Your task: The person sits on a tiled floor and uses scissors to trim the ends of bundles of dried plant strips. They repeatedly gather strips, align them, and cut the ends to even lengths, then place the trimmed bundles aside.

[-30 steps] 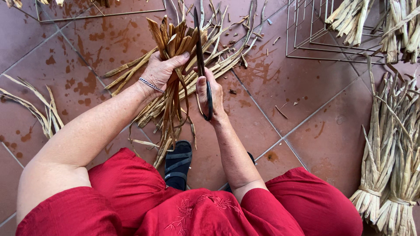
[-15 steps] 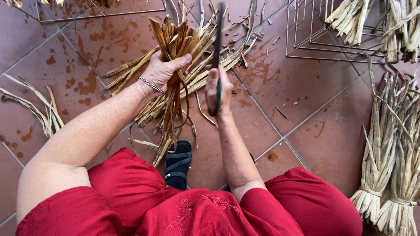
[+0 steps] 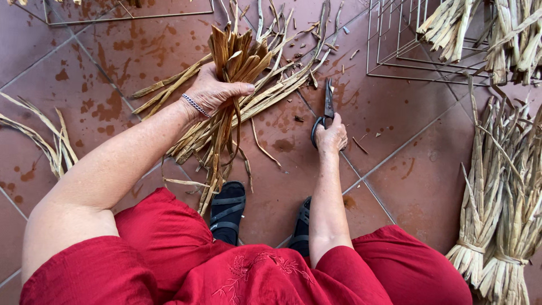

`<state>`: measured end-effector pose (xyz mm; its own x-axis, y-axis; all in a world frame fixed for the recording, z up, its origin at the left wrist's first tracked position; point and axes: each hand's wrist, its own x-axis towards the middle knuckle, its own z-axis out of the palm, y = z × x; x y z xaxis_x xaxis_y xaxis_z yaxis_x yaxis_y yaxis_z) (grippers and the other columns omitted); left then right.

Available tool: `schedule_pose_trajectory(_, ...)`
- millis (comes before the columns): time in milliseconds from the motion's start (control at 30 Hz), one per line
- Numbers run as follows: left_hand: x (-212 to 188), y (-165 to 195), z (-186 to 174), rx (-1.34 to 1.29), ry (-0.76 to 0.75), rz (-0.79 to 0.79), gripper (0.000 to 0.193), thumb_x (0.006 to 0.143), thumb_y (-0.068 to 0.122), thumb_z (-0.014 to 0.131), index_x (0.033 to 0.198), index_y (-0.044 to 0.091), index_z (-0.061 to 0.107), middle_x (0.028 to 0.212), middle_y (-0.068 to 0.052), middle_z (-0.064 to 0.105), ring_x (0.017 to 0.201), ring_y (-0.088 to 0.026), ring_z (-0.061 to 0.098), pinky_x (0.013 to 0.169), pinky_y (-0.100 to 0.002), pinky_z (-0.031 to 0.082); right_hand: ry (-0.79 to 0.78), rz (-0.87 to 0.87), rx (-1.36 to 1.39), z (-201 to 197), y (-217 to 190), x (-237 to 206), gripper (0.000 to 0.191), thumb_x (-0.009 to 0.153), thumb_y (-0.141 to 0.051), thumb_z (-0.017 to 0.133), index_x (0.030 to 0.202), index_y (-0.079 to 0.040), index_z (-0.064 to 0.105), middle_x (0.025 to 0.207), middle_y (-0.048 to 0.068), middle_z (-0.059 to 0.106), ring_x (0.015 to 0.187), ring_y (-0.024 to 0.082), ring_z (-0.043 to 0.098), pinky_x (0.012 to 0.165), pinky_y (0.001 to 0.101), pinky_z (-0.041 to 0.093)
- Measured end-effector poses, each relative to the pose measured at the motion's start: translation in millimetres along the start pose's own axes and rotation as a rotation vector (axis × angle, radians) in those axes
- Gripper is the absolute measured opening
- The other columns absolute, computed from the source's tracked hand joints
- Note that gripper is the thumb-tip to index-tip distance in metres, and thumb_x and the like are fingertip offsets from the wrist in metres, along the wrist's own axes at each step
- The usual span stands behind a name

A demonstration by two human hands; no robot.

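Lowered, right hand grips half-hidden scissors; left hand clutches leaves.

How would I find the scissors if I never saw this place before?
Start from the red-brown tiled floor in front of the person in red. Follow the right hand down to the tiles: it rests on the handle loops of dark scissors, blades pointing away from the person. Everything nearby is pale dried leaf strips; the scissors alone are dark metal.

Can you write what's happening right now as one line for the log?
left hand: grips bunch of dried leaves | right hand: holds black scissors, blades closed, low by the tiled floor | tied bundles at right
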<state>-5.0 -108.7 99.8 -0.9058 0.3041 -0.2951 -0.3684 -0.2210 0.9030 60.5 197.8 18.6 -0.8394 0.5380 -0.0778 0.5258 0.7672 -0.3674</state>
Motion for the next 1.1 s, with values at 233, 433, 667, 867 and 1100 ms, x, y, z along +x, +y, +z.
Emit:
schedule_pose_trajectory(233, 5.0, 0.9, 3.8, 0.061, 0.005, -0.061, 0.044, 0.080, 0.001, 0.086, 0.119, 0.003, 0.067, 0.102, -0.009, 0.074, 0.083, -0.015, 0.073, 0.073, -0.029, 0.064, -0.383, 0.003, -0.267, -12.3, 8.6, 14.6, 0.068, 0.080, -0.042, 0.083, 0.139, -0.020, 0.059, 0.122, 0.020, 0.068, 0.115, 0.041, 0.064, 0.094, 0.0484, 0.052)
schedule_pose_trajectory(433, 10.9, -4.6, 17.1, 0.092, -0.053, -0.015, 0.049, 0.080, 0.001, 0.087, 0.126, 0.004, 0.069, 0.118, -0.006, 0.076, 0.102, -0.012, 0.074, 0.094, -0.028, 0.062, -0.408, -0.235, -0.163, -62.8, -31.9, 43.2, 0.039, 0.091, -0.055, 0.073, 0.104, -0.019, 0.078, 0.101, 0.012, 0.076, 0.096, 0.031, 0.071, 0.088, 0.0452, 0.054)
schedule_pose_trajectory(667, 10.0, -10.2, 37.5, 0.220, -0.212, 0.153, 0.058, 0.079, 0.004, 0.087, 0.133, 0.004, 0.066, 0.129, -0.004, 0.071, 0.114, -0.011, 0.067, 0.103, -0.029, 0.055, -0.188, -0.984, 0.582, -146.9, -162.0, 53.3, 0.049, 0.118, -0.044, 0.042, 0.129, -0.002, 0.065, 0.113, 0.020, 0.060, 0.101, 0.028, 0.058, 0.091, 0.0418, 0.050)
schedule_pose_trajectory(867, 18.5, 2.8, 56.8, 0.440, -0.200, 0.199, 0.049, 0.084, 0.007, 0.088, 0.127, -0.002, 0.064, 0.119, -0.016, 0.071, 0.109, -0.022, 0.067, 0.097, -0.037, 0.059, 0.321, -1.715, 0.134, -137.0, -217.3, 28.8, 0.047, 0.119, -0.041, 0.027, 0.138, -0.015, 0.061, 0.129, 0.011, 0.071, 0.118, 0.029, 0.063, 0.092, 0.0537, 0.049)
schedule_pose_trajectory(1100, 20.0, 15.8, 63.6, 0.022, -0.295, 0.231, 0.052, 0.081, -0.003, 0.084, 0.127, 0.004, 0.061, 0.127, -0.006, 0.070, 0.118, -0.015, 0.068, 0.107, -0.030, 0.057, -0.508, -1.129, -0.020, -148.0, -206.0, 68.9, 0.057, 0.116, -0.057, 0.023, 0.150, -0.021, 0.051, 0.146, 0.013, 0.061, 0.137, 0.029, 0.057, 0.113, 0.0447, 0.044)
